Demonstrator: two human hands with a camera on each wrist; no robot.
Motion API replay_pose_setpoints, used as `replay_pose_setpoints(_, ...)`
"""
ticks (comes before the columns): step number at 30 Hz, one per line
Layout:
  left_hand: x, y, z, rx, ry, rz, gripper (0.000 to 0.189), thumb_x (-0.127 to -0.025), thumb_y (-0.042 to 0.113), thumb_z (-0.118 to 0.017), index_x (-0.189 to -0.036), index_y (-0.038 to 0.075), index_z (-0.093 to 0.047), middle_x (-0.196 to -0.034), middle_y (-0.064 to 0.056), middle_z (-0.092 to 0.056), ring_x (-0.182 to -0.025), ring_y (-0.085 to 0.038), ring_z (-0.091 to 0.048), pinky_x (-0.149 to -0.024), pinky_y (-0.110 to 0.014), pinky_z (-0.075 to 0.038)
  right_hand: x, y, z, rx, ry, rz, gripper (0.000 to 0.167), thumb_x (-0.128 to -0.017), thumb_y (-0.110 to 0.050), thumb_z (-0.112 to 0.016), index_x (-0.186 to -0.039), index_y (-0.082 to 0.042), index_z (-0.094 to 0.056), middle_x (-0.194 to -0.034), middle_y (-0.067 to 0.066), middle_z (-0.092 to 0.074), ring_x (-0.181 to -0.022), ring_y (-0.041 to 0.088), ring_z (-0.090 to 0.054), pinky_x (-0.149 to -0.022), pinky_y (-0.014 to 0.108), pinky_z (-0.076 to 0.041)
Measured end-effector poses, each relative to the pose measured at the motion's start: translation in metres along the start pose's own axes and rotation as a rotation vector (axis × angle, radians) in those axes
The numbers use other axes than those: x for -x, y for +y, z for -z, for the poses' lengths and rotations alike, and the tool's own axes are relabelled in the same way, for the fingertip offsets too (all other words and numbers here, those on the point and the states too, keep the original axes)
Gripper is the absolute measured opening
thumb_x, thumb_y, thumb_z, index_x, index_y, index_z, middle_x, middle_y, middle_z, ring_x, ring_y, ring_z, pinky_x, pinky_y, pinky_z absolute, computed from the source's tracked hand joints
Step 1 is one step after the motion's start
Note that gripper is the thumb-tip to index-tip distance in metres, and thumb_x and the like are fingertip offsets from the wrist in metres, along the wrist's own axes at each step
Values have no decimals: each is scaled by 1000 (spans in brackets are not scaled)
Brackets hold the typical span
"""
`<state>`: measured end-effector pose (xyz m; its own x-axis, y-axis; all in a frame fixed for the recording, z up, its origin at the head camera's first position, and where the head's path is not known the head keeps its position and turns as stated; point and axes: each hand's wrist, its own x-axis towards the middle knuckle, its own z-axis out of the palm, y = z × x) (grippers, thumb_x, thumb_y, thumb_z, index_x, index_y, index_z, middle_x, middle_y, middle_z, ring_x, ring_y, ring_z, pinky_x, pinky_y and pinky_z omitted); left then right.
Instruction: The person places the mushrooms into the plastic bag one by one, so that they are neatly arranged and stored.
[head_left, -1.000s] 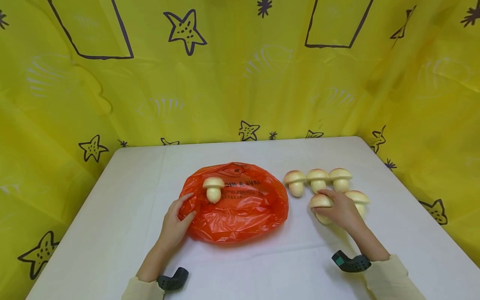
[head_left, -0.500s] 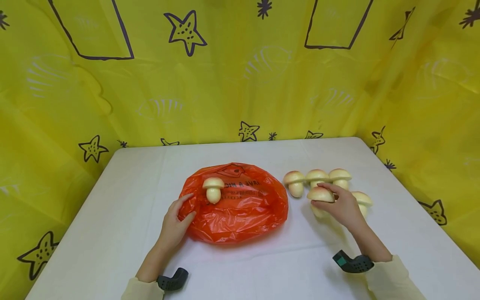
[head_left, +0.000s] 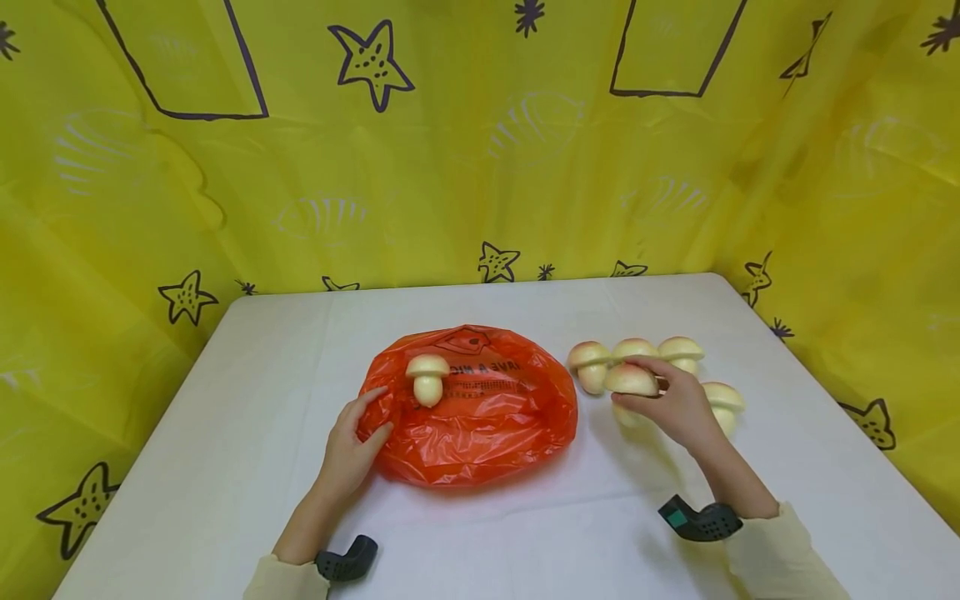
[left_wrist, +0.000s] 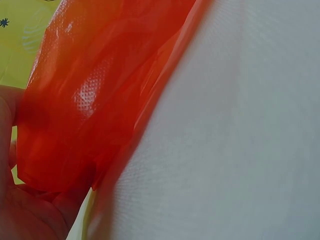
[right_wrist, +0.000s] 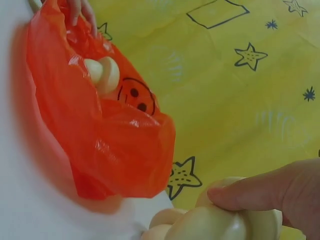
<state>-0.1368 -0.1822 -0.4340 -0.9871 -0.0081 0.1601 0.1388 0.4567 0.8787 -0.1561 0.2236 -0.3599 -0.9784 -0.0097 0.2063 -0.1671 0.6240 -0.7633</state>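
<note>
An open red plastic bag [head_left: 468, 454] with dark printing lies in the middle of the table, one toy mushroom [head_left: 427, 379] inside it. My left hand [head_left: 349, 446] grips the bag's left edge; in the left wrist view the red film [left_wrist: 95, 90] passes between thumb and fingers. To the right of the bag, my right hand [head_left: 681, 410] pinches another pale toy mushroom [head_left: 632, 381] by its rounded cap, thumb toward me. Its stem points down, partly hidden. Seen from the right wrist, the thumb presses on the held mushroom [right_wrist: 212, 226].
Behind the held mushroom, three more stand in a row: left mushroom [head_left: 589, 365], middle one [head_left: 634, 347], right one [head_left: 681, 352]. Another mushroom [head_left: 723, 402] sits just beyond the right hand. A yellow patterned curtain [head_left: 450, 167] hangs behind the white table [head_left: 225, 450].
My right hand has picked up the front mushroom and shifted it slightly up and left toward the bag. The left hand and the bag have stayed in place.
</note>
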Motion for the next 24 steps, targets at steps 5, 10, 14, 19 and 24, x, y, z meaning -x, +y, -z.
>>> replay_pose_setpoints(5, 0, 1, 0, 10, 2, 4, 46, -86, 6, -58, -131, 11, -46, -130, -17, -40, -121, -33, -36, -93, -53, -38, -2, -10, -3, -29, -25, -8, 53, -73, -23, -78, -117, -2, -59, -110, 15, -59, -81, 23, -50, -58, 21, -44)
replay_pose_setpoints(10, 0, 1, 0, 5, 3, 14, 46, -86, 6, -58, -131, 11, -46, -130, -16, -40, -121, -32, -37, -94, -52, -38, -5, -18, -5, -44, -43, 15, 52, -74, -23, -77, -117, -2, -59, -113, 14, -57, -85, 24, -51, -61, 22, -46)
replay_pose_setpoints(14, 1, 2, 0, 1, 1, 13, 46, -87, 6, -58, -131, 11, -46, -131, -17, -40, -121, -33, -36, -93, -53, -38, -7, -26, -8, -78, -50, 34, 52, -74, -20, -77, -118, 0, -58, -115, 13, -57, -88, 24, -52, -63, 21, -47)
replay_pose_setpoints(19, 1, 4, 0, -2, 10, 4, 46, -86, 5, -58, -130, 11, -46, -130, -17, -40, -120, -33, -37, -94, -53, -38, -7, -37, -11, -137, -63, 47, 53, -75, -16, -76, -121, 0, -56, -116, 15, -55, -92, 25, -51, -66, 20, -47)
replay_pose_setpoints(24, 1, 3, 0, -3, 13, -8, 46, -86, 6, -58, -130, 10, -46, -129, -17, -41, -119, -33, -38, -93, -53, -38, -7, -45, -16, -171, -80, 30, 52, -75, -15, -76, -122, -3, -57, -116, 14, -54, -91, 25, -51, -65, 21, -48)
